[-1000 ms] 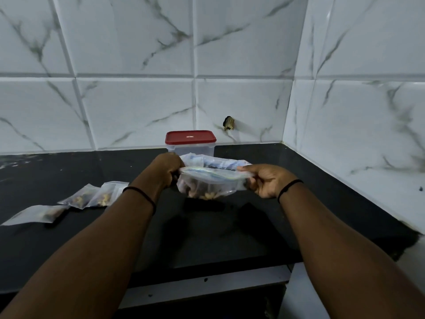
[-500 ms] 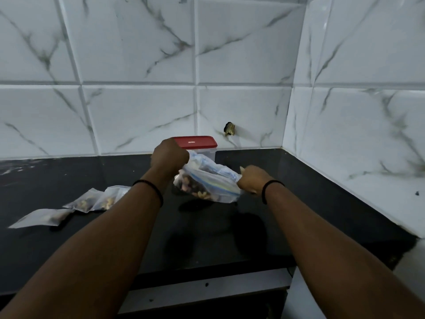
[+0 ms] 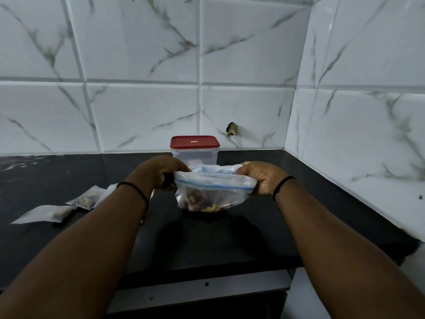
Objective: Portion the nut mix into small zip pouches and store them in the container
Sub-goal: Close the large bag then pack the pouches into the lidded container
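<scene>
A clear zip bag (image 3: pixel 212 194) with a blue seal strip hangs just above the black counter (image 3: pixel 230 240), with nut mix in its bottom. My left hand (image 3: pixel 161 172) grips the bag's left top corner. My right hand (image 3: pixel 262 178) grips its right top corner, and the mouth is stretched between them. Behind the bag stands a clear container with a red lid (image 3: pixel 195 142), lid on. Small filled pouches (image 3: pixel 86 199) lie on the counter at the left, one of them (image 3: pixel 46 214) nearer the left edge.
White marble tiles form the back wall and the right wall, which meet in a corner (image 3: pixel 289 143). A small dark fixture (image 3: pixel 232 129) sticks out of the back wall. The counter's front edge (image 3: pixel 207 272) runs below my forearms.
The bag was tilted down to the right half a second ago and now hangs level. Both hands have moved apart and nearer to me.
</scene>
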A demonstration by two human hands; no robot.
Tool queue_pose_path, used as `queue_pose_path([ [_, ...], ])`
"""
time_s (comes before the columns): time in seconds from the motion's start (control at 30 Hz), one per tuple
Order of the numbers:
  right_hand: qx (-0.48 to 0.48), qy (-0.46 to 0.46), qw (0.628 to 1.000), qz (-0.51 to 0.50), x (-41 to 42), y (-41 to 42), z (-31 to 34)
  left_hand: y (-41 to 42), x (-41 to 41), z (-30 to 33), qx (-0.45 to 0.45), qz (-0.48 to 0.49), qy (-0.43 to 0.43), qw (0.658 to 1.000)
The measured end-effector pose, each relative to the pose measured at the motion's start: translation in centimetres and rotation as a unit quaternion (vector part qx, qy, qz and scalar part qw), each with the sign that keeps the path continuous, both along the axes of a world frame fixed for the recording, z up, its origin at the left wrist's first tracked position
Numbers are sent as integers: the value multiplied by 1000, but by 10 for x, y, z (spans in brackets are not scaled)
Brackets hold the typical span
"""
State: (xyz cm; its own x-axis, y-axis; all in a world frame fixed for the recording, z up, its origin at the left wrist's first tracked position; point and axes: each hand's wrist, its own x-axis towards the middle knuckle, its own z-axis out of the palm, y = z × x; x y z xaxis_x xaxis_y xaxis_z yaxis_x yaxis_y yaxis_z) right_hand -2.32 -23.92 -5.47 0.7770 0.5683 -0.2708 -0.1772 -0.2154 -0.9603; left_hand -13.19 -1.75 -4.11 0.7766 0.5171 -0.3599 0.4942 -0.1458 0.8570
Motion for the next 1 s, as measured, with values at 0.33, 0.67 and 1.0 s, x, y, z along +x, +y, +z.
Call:
queue_pose_path([
  [0.33, -292, -528, 790, -108, -5, 11, -27, -33, 17, 19, 416, 94, -200, 882],
  [0.67, -361, -568, 712, -201, -15, 7, -12, -35, 22, 0, 511, 118, -99, 846],
  [1.0, -22, 2, 1000, 7, 10, -11, 13, 2, 9, 11, -75, 50, -74, 993],
])
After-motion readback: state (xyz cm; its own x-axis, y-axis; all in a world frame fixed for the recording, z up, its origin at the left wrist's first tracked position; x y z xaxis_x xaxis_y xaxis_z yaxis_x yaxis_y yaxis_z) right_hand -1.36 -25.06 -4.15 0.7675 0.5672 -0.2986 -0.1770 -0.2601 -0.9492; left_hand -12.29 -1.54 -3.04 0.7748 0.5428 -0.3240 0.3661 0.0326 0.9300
